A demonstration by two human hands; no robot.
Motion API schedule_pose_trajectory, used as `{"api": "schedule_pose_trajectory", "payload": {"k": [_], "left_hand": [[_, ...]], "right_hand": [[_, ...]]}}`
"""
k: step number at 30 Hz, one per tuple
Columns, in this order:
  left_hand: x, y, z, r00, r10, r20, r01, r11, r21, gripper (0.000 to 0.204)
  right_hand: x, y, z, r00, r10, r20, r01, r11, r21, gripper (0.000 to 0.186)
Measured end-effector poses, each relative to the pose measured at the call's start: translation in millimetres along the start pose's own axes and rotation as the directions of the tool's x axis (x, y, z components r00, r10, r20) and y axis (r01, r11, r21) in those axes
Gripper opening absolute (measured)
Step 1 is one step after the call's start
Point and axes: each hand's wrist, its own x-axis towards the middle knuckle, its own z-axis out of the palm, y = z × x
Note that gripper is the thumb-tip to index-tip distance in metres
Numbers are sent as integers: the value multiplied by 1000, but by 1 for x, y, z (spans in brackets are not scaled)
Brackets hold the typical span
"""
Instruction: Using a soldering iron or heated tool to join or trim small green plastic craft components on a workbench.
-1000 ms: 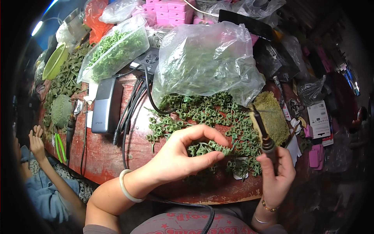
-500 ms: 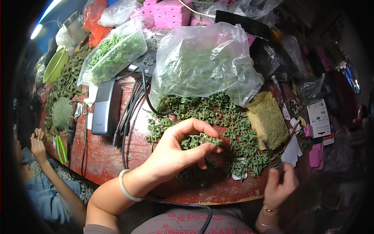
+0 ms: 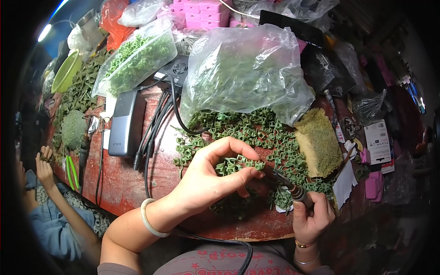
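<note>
My left hand [image 3: 213, 181] is raised over the table's front part, its fingers and thumb curled around a cluster of small green ring-like pieces [image 3: 233, 166]. In my right hand [image 3: 314, 218] is a soldering iron [image 3: 299, 194] with a dark handle. Its tip slants up and left, close to my left fingertips; whether it touches the cluster I cannot tell. Beyond and beside my hands, many similar loose green pieces [image 3: 286, 158] lie spread on the red table [image 3: 160, 188]. A yellowish sponge-like block [image 3: 321, 144] with a rough top lies to their right.
A large clear bag of green pieces [image 3: 247, 68] lies behind the pile. To the left stand a grey power bank [image 3: 123, 123] and black cables [image 3: 151, 128]. Another person's hand [image 3: 45, 172] works at far left. Pink boxes [image 3: 206, 13] are stacked at the back.
My right hand has brought the soldering iron up and left from beside the sponge-like block toward my left fingertips. My left hand keeps its hold on the cluster.
</note>
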Motion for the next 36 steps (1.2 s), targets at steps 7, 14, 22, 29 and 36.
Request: {"api": "schedule_pose_trajectory", "payload": {"k": [7, 14, 22, 29, 36], "left_hand": [[-1, 0, -1, 1000, -6, 17, 6, 1000, 7, 20], [0, 0, -1, 1000, 6, 17, -6, 1000, 23, 19], [0, -2, -2, 1000, -2, 9, 2, 1000, -22, 19], [-2, 2, -5, 984, -136, 118, 167, 932, -321, 18], [0, 5, -5, 958, -234, 166, 284, 859, -425, 26]], "right_hand": [[0, 0, -1, 1000, 10, 26, -9, 1000, -26, 36], [0, -1, -1, 999, 6, 35, -5, 999, -33, 36], [-1, 2, -1, 996, 6, -84, -2, 999, 39, 38], [-2, 42, -35, 946, 155, -284, -218, 954, -206, 22], [0, 30, -24, 962, 90, -258, -134, 979, -157, 28]]}}
